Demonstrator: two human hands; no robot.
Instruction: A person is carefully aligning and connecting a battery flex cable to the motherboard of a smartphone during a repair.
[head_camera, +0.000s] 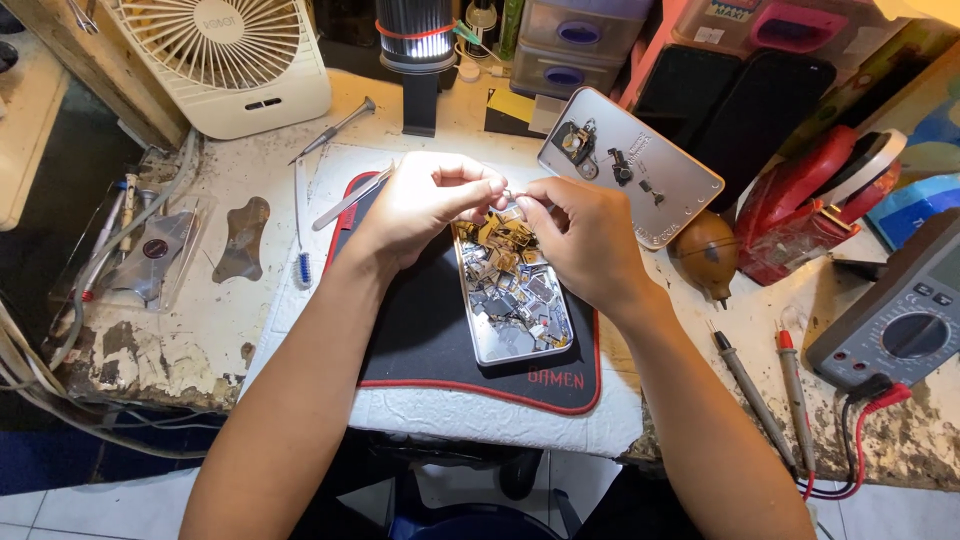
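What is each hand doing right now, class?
Left hand: fingers pinched on a small metal part, tweezers tucked in the grip.
Right hand: pinching the same part.

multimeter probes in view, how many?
2. The black-handled multimeter probe lies on the worn white workbench beside the right forearm; the red-tipped multimeter probe lies just right of it, near the grey multimeter. Others may be hidden.
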